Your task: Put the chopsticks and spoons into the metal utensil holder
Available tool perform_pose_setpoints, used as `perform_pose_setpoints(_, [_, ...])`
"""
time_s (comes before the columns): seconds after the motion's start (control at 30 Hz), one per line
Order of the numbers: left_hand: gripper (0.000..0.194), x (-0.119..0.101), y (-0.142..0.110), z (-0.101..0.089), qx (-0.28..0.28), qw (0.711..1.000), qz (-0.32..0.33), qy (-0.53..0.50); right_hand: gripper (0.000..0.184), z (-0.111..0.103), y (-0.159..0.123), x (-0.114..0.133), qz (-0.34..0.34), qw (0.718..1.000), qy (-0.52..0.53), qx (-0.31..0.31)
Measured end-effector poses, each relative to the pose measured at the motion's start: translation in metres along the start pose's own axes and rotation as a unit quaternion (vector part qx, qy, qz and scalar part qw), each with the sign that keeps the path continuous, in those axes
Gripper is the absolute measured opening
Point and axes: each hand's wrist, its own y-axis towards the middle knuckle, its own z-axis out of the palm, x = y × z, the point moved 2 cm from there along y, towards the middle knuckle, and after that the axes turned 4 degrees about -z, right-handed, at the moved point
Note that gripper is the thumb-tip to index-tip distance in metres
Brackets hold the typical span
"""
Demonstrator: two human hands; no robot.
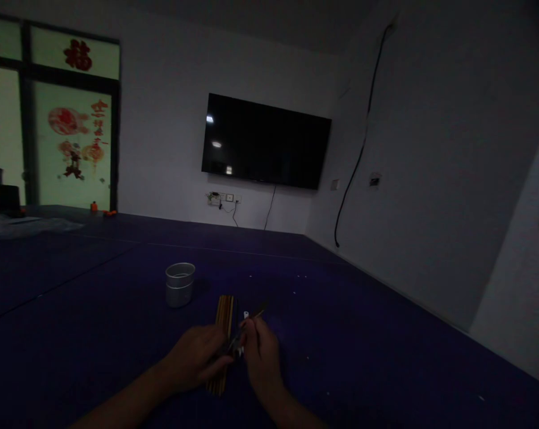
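Observation:
Dim light and blur soften the details around my hands. A bundle of chopsticks [225, 307] lies lengthwise on the dark blue table, partly covered by my left hand [191, 357]. Its fingers are curled inward over the sticks, near some slim metallic utensils [234, 344]. My right hand [261, 354] pinches these utensils from the other side; a flat, blade-like end [260, 308] and a small white end with a hole [246, 314] stick out past its fingers. Their exact kind is unclear. Beyond my left hand, a silvery metal cup [178, 293] stands upright.
The blue tabletop [117, 333] reaches to the walls, with small white specks on its right side. Clear plastic sheeting [28, 225] and small orange items [94, 207] lie at the far left. A television [267, 142] and a hanging black cable [361, 155] are on the walls.

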Motion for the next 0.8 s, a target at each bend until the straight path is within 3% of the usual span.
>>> perform_pose_setpoints(0.13, [0.029, 0.0, -0.001, 0.003, -0.013, 1.0, 0.011, 0.011, 0.046, -0.004, 0.005, -0.006, 0.045, 0.998, 0.036, -0.022])
perform_pose_setpoints(0.3, [0.031, -0.002, 0.0, 0.002, -0.024, 0.999, -0.015, -0.015, 0.043, 0.003, 0.004, -0.003, 0.006, 0.996, 0.024, 0.081])
perform_pose_setpoints(0.37, [0.033, -0.003, 0.001, -0.001, -0.029, 0.999, -0.028, -0.027, 0.043, 0.008, 0.001, -0.001, -0.001, 0.995, 0.026, 0.093])
perform_pose_setpoints(0.53, [0.034, 0.0, 0.003, -0.007, -0.022, 0.997, -0.066, -0.041, 0.043, 0.0, 0.005, -0.003, 0.037, 0.998, 0.04, 0.018])
perform_pose_setpoints(0.63, [0.033, 0.001, 0.004, -0.01, -0.018, 0.994, -0.092, -0.055, 0.044, -0.016, 0.016, -0.012, 0.043, 0.997, -0.025, -0.053])
perform_pose_setpoints(0.8, [0.034, 0.003, 0.003, -0.012, -0.017, 0.991, -0.124, -0.051, 0.047, -0.037, 0.029, -0.033, 0.056, 0.982, -0.167, -0.074])
